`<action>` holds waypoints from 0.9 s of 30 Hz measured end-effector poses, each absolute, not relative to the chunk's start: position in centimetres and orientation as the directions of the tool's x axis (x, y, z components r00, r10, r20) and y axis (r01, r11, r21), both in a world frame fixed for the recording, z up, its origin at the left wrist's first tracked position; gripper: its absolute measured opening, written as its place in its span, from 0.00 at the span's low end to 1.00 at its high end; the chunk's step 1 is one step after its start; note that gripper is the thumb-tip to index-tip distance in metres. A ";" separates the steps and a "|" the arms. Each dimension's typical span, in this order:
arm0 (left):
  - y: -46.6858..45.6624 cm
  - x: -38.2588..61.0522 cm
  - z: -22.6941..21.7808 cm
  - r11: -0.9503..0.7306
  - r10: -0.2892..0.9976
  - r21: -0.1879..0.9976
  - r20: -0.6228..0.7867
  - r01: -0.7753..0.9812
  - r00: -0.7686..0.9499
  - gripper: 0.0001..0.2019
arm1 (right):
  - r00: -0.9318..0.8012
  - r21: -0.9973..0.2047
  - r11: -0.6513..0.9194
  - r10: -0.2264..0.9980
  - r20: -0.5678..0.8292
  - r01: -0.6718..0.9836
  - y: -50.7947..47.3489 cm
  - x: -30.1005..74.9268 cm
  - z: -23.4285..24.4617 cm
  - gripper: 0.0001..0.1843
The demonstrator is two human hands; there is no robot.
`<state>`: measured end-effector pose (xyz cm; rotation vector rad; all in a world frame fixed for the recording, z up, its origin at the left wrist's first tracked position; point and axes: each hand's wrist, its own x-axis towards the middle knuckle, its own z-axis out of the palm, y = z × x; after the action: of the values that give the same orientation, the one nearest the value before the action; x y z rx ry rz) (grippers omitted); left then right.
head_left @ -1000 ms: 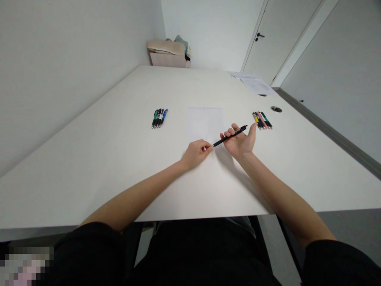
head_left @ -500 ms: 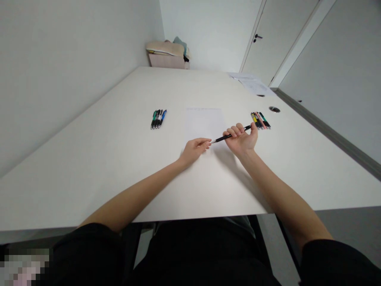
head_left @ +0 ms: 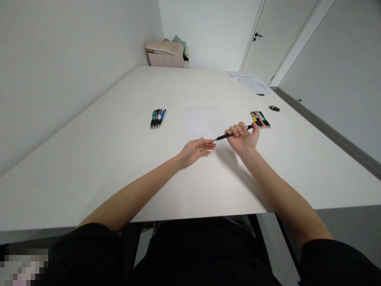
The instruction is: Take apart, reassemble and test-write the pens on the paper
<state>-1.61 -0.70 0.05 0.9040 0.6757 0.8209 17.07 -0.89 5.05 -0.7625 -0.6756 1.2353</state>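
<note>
My right hand [head_left: 243,139] is closed around a black pen [head_left: 224,136], which lies nearly level with its tip pointing left. My left hand [head_left: 195,149] rests flat on the lower part of a white sheet of paper [head_left: 204,121], fingers loosely apart, just below the pen tip and holding nothing. A row of several pens [head_left: 157,118] lies to the left of the sheet. Another row of several coloured pens [head_left: 260,119] lies right of it, just beyond my right hand.
The white table [head_left: 119,159] runs along a wall on the left. Loose papers [head_left: 251,82] lie at its far right, beside a round cable hole [head_left: 274,108]. A box with folded cloth [head_left: 166,53] stands past the far edge. A door [head_left: 276,35] is at the back right.
My right hand closed its fingers around the pen, which had rested across its open palm. My left hand let go of the pen tip and spread flat on the paper.
</note>
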 end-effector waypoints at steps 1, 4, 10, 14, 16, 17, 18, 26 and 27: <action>-0.7 -1.6 0.0 0.367 0.840 0.874 -0.164 -0.319 0.516 0.18 | 0.205 -0.819 0.151 0.978 0.042 -0.553 -0.9 17.1 5.0 0.30; -0.8 -1.6 0.1 0.372 0.845 0.868 -0.170 -0.329 0.507 0.18 | 0.188 -0.799 0.176 0.979 0.080 -0.575 -0.9 17.1 5.0 0.31; -0.8 -1.5 0.2 0.384 0.838 0.855 -0.165 -0.348 0.520 0.17 | 0.151 -0.808 0.167 0.984 0.097 -0.565 -1.2 16.9 5.1 0.32; -0.9 -1.4 0.1 0.338 0.845 0.884 -0.134 -0.324 0.519 0.16 | 0.163 -0.860 0.130 0.985 0.055 -0.494 -1.2 16.7 5.4 0.32; -1.0 -1.3 0.1 0.306 0.846 0.902 -0.111 -0.305 0.521 0.16 | 0.146 -0.862 0.115 0.988 0.049 -0.493 -1.3 16.4 5.7 0.30; -1.1 -1.2 0.1 0.293 0.847 0.909 -0.103 -0.296 0.522 0.16 | 0.131 -0.858 0.112 0.990 0.053 -0.502 -1.3 16.3 5.8 0.29; -1.1 -1.2 0.0 0.282 0.848 0.916 -0.099 -0.286 0.521 0.16 | 0.110 -0.850 0.109 0.992 0.060 -0.516 -1.3 16.1 5.9 0.26; -1.1 -1.0 -0.5 0.263 0.864 0.914 -0.081 -0.309 0.497 0.15 | -0.193 -0.960 0.042 0.976 0.099 -0.278 -1.7 15.2 3.8 0.21; -1.0 -1.0 -0.6 0.260 0.866 0.911 -0.073 -0.320 0.495 0.16 | -0.210 -0.975 0.068 0.971 0.113 -0.210 -1.7 15.0 3.3 0.21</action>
<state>-0.98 -1.03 -0.59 1.0007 0.6590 0.8866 15.05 -1.70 3.33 -0.8775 -1.2548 1.3883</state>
